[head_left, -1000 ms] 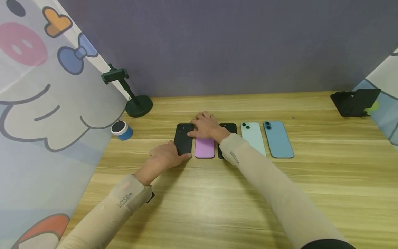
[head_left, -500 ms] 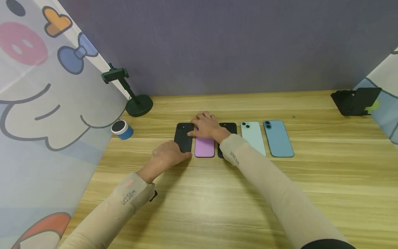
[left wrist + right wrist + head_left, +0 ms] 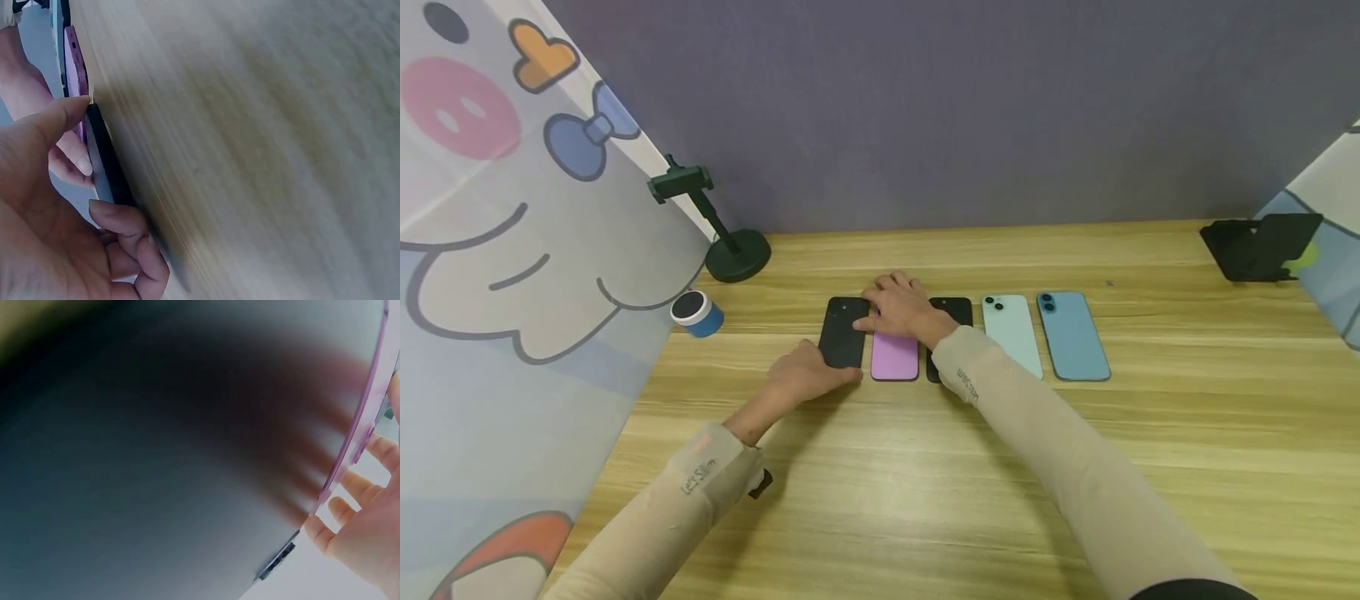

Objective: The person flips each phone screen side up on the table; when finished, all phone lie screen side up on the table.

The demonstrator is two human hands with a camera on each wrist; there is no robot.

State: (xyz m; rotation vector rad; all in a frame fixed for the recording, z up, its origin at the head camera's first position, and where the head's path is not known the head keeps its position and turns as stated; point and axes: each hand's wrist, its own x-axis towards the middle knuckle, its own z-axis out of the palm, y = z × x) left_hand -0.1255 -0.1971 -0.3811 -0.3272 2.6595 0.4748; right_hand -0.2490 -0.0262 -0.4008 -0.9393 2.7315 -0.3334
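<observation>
In the head view, several phones lie in a row on the wooden table. My left hand holds the near end of the leftmost black phone, thumb at its lower right corner. In the left wrist view, its fingers curl at the opposite side of that black phone. My right hand rests over the far part of the purple phone, thumb beside the black phone. The right wrist view shows its fingertips against the purple phone's edge; much is blurred.
To the right lie another black phone, partly under my right wrist, a mint phone and a blue phone. At the left are a blue-and-white jar and a dark green phone stand. A black stand is at the far right.
My left forearm and wrist have shifted slightly. Both hands stay at the same phones, and the row of phones shows no clear movement.
</observation>
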